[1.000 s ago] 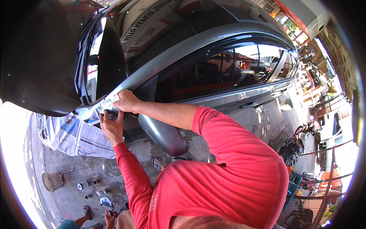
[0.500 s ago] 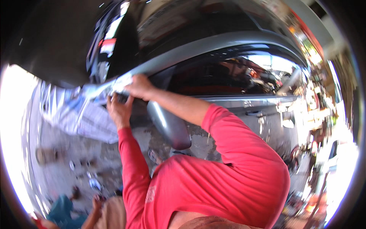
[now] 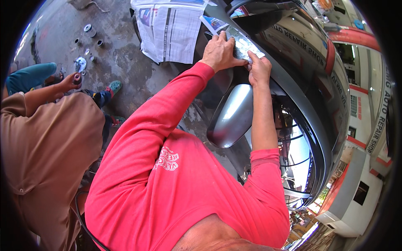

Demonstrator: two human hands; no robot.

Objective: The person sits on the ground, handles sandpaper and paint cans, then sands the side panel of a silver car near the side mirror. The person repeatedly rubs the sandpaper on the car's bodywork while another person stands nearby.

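Note:
A crumpled strip of newspaper lies along the grey pillar of a car, beside the window. My left hand rests at the strip's left edge, fingers stretched over it and thumb spread toward my other hand. With thumb and fingers, my right hand pinches the strip's near corner. A larger newspaper sheet covers the car's front side, left of my hands. Just below my hands juts the grey side mirror, uncovered.
Another person in brown clothing is close at my left, with a hand around a small dark container. Several cans, one of them metal, stand on the stained concrete floor. The glossy car roof curves away at right.
The view has swung round, bringing the person at left further in. My right hand has shifted to the strip's near corner, and my left hand now lies spread at its left edge.

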